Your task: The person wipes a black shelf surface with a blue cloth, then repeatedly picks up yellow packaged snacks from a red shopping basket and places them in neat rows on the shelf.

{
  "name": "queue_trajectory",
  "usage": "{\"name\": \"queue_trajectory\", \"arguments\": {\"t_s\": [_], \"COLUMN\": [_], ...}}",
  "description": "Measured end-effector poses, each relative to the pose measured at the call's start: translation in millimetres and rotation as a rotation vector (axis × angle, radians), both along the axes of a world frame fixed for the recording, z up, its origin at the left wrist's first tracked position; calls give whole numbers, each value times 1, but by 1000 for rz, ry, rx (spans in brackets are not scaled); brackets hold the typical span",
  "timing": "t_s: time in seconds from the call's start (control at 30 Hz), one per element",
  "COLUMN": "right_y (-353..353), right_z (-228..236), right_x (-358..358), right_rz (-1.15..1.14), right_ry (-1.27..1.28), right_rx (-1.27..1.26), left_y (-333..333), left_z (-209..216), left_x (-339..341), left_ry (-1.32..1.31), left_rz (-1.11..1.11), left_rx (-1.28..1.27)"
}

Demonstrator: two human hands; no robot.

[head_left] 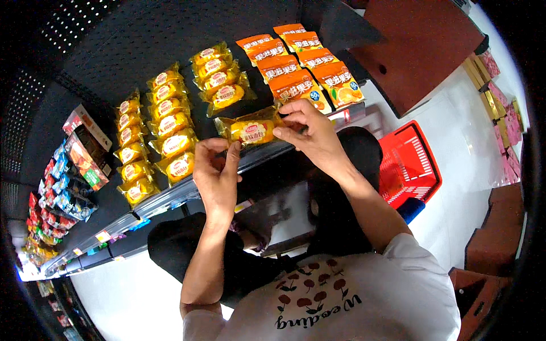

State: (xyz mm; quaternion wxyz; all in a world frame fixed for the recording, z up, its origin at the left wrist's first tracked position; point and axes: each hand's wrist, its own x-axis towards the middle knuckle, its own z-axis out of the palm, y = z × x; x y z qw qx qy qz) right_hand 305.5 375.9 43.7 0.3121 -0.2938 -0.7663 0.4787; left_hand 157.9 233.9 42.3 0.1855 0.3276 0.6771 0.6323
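Note:
A yellow packaged bread roll [253,133] in a clear wrapper lies level over the front of the black shelf. Its right end is pinched by my right hand [315,136], thumb below and fingers above. My left hand [216,179] has curled fingers, with thumb and forefinger tips close together at the packet's lower left edge. Behind the held packet stands a row of matching bread packets [227,94], and orange pouches [293,88] with fruit pictures stand in two rows beyond my right hand.
More rows of yellow bread packets [170,122] fill the shelf to the left. Farther left are an open box [88,156] and blue and red snack packs [68,196]. A red shopping basket [406,162] sits on the floor at right, near brown cartons [495,238]. A clear price rail edges the shelf.

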Motion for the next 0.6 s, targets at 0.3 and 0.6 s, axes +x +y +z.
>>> {"name": "queue_trajectory", "arguments": {"t_s": [0.3, 0.6], "right_y": [33, 38], "right_z": [-20, -39], "right_x": [-53, -71], "right_rz": [-56, -71], "right_ry": [-37, -29], "right_rx": [260, 234], "left_y": [16, 25], "left_z": [-23, -25], "left_x": [-16, -15], "left_ry": [57, 151], "left_rz": [33, 51], "left_rx": [-95, -127]}}
